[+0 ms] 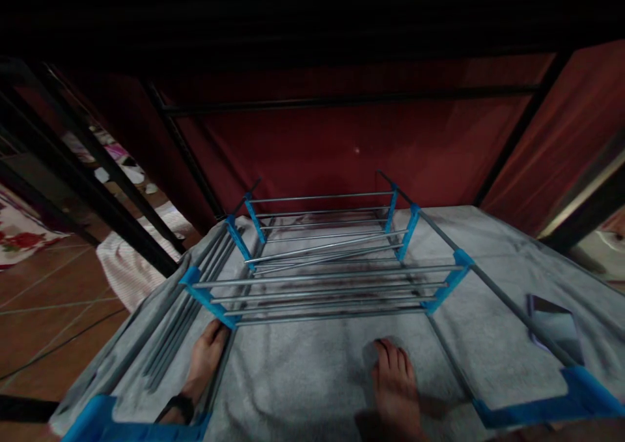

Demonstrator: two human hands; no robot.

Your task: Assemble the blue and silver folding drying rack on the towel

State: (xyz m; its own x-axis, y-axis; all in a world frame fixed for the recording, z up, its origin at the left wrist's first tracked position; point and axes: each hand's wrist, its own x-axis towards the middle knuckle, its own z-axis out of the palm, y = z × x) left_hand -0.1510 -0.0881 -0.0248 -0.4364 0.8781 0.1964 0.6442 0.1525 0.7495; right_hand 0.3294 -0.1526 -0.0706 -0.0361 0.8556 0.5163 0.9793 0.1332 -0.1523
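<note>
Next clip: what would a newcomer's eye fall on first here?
The metal rack with bright blue joints, lying on a grey cloth in the middle. The left hand rests at its near-left blue corner and the right hand lies flat on the cloth. A phone sits at the right, dark red fabric behind.

head view, looking down, close over rack (322, 266)

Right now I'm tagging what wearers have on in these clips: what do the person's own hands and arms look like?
Both hands are bare, with no gloves and no rings that I can make out in the dim light. The left hand has a dark band, like a watch or bracelet, around the wrist. The right hand shows nothing on it. No sleeves reach into view on either forearm.
</note>
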